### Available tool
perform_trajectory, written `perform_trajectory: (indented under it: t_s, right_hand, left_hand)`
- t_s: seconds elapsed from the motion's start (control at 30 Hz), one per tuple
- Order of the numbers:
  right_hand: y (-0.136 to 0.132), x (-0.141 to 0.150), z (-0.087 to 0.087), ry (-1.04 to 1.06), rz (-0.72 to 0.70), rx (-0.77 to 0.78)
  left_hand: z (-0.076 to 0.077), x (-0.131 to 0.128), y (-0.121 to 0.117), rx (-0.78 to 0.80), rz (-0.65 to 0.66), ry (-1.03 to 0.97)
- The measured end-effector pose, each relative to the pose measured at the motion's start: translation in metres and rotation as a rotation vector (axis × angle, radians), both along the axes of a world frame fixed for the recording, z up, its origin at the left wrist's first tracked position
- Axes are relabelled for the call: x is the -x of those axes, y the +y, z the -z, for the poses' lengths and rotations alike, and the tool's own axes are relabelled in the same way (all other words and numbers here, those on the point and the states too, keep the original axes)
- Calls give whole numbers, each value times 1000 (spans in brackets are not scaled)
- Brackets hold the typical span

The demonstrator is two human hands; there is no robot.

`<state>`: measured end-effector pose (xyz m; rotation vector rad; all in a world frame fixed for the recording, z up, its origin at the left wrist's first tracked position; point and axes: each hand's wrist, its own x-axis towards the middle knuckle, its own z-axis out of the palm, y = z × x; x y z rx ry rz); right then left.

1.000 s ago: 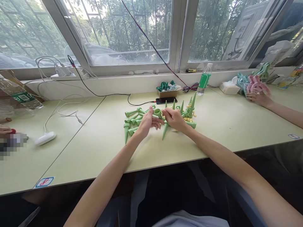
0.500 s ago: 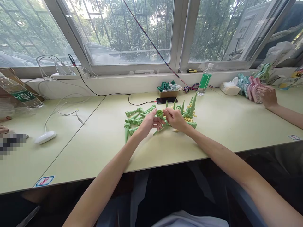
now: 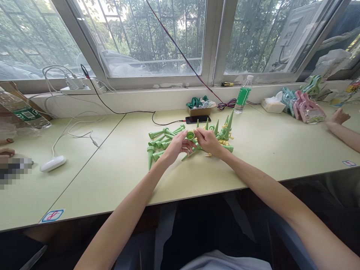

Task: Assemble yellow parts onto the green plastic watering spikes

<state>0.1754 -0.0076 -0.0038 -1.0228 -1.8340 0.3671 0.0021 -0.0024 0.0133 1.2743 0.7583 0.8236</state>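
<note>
A green plastic watering spike [image 3: 190, 135] is held between my hands, its round open end turned up toward me. My left hand [image 3: 178, 145] is closed around it from the left, thumb against the rim. From the right, my right hand [image 3: 207, 141] pinches at the side of the rim; whatever its fingertips grip is hidden. Left of my hands lie several loose green spikes [image 3: 157, 143]. Beyond my right hand, more spikes [image 3: 229, 123] stand point up, with small yellow pieces [image 3: 225, 142] around them.
Behind the spikes lie a phone [image 3: 198, 119] and a small box [image 3: 199, 111]. A water bottle [image 3: 243, 94], tissue pack [image 3: 273, 105] and pink clips [image 3: 309, 108] stand to the right, near another person's hand [image 3: 338, 117]. A white cabled device [image 3: 53, 163] lies left.
The other person's hand at the right has moved away from the pink clips, toward the right. My hands stay in place; the spike's open end has shifted very slightly.
</note>
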Motion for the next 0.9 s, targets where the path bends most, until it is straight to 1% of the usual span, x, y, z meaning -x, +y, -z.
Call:
perform_trajectory:
  t_s: [0.3, 0.57, 0.9]
  right_hand:
    - [3, -2, 3, -29, 27, -30]
    - [3, -2, 3, -42, 30, -46]
    - [4, -2, 4, -51, 25, -54]
  left_hand:
    - [-3, 0, -4, -57, 21, 73]
    - [-1, 0, -2, -73, -2, 67]
    - [-4, -1, -6, -118, -18, 86]
